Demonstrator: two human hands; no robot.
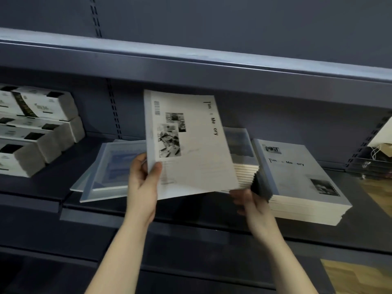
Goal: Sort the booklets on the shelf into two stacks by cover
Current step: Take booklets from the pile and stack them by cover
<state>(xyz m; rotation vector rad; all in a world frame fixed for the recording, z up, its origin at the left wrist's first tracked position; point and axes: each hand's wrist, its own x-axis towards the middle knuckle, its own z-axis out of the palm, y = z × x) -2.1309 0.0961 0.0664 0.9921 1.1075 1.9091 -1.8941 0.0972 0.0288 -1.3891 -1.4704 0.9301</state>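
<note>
The shelf [53,183] carries three lots of booklets, and you are mid-sort with one in the air. The tall right stack [297,177] shows a pale cover with a title and a small dark photo. The middle stack [244,172] sits just beside it, a bluish cover on top. The low left pile [110,166] also shows blue covers and lies fanned, not squared.

The held booklet [191,145] is lifted and tilted above the middle stack, its pale cover with black-and-white photos facing you. Your left hand [142,183] pinches its lower left edge, thumb on the cover and fingers behind. Your right hand [254,206] is at the front edge of the middle stack with its fingers curled (too blurred to tell whether they grip anything).

The step in hand looks like reading this cover and picking its stack. By its pale look it probably belongs on the right stack, not the blue left pile. The next move calls for carrying it across flat, then laying it square on top.
</note>
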